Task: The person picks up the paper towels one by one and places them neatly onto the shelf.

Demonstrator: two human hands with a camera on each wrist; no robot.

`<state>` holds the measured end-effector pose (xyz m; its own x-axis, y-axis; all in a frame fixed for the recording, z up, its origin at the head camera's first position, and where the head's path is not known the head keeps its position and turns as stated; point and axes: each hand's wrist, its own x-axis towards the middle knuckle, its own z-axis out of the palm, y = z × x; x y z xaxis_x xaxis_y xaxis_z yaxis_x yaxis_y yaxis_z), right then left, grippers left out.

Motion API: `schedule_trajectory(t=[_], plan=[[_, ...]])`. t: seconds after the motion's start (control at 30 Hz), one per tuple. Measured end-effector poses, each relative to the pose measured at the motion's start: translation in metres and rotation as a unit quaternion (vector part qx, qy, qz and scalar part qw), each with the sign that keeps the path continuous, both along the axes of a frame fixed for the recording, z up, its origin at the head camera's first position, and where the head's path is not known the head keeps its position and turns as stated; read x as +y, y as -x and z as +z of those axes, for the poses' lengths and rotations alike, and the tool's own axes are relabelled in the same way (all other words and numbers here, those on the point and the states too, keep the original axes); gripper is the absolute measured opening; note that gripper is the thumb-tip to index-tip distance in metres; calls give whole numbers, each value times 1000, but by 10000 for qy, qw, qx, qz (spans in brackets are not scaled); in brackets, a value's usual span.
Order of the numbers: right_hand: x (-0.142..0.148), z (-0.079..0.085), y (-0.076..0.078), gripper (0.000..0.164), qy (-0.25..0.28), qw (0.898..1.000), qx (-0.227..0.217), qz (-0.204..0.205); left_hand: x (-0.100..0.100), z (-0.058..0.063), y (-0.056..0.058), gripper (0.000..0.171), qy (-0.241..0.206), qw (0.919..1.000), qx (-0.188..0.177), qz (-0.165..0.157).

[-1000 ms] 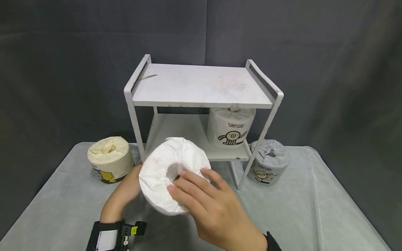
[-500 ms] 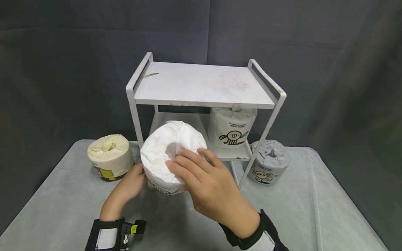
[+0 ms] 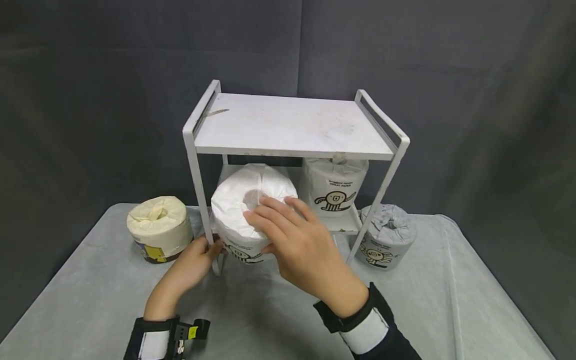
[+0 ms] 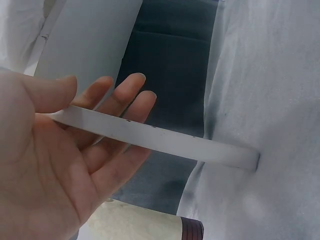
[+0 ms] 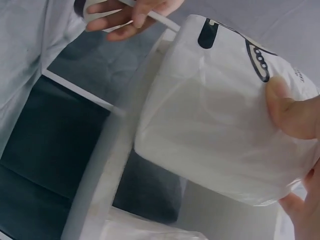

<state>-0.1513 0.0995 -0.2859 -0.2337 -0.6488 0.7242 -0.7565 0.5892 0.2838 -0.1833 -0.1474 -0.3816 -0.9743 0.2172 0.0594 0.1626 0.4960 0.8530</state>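
Note:
My right hand (image 3: 306, 240) grips a white wrapped toilet paper roll (image 3: 238, 225), fingertips by its centre hole and thumb (image 5: 287, 110) on its printed side. The roll is tilted at the front of the lower shelf, on its left half. With my left hand (image 4: 80, 150) I hold the front left leg (image 4: 165, 140) of the white two-tier rack (image 3: 288, 125), thumb over it and fingers loosely behind. Another white toilet paper roll (image 3: 334, 187) stands on the right of the lower shelf, partly under the upper one.
On the grey-covered table (image 3: 450, 300), a yellow wrapped toilet paper roll (image 3: 159, 227) stands left of the rack, close to my left hand. A grey wrapped toilet paper roll (image 3: 388, 237) stands by the rack's right leg. Dark cloth (image 3: 135, 100) hangs behind.
My right hand has moved the white roll up and forward to the lower shelf, tipping it more upright so its printed side shows. My left hand stays at the rack's left leg.

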Motion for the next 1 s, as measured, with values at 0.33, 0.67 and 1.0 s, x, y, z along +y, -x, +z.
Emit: schedule_trajectory(t=[0.33,0.67,1.0], plan=[[-2,8,13,72,-24,9991,-409,135,1,1,1,32,-52,10000,-41,-20],[-4,17,21,72,3,9955,-930,179,1,1,0,31,-79,9999,-132,-26],[-6,25,25,68,98,9867,-1608,222,1,0,2,34,-160,9998,0,-110]])
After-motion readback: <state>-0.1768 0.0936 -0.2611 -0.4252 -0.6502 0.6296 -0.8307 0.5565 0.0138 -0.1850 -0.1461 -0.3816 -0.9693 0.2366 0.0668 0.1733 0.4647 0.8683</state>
